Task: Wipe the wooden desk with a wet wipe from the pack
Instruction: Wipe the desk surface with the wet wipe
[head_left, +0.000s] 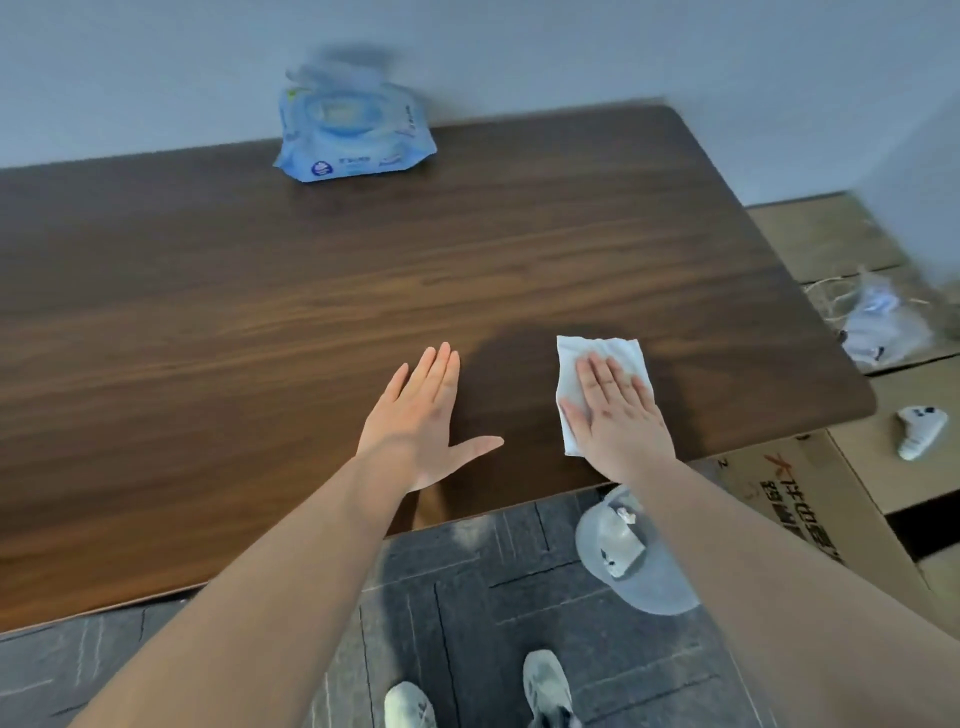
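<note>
A dark wooden desk (260, 312) fills most of the head view. Near its front right part lies a white wet wipe (613, 353), spread flat. My right hand (618, 415) presses flat on top of the wipe, fingers together and pointing away from me. To its left, my left hand (421, 421) rests palm down on the bare wood, fingers straight, thumb spread out, holding nothing. The blue wipe pack (353, 135) stands at the desk's far edge against the wall, well beyond both hands.
Cardboard boxes (810, 499) stand right of the desk, with a white game controller (919, 431) and a plastic bag (883, 327) on them. A grey cap (634, 566) lies on the dark carpet below the desk's front edge. My shoes (545, 691) show at the bottom.
</note>
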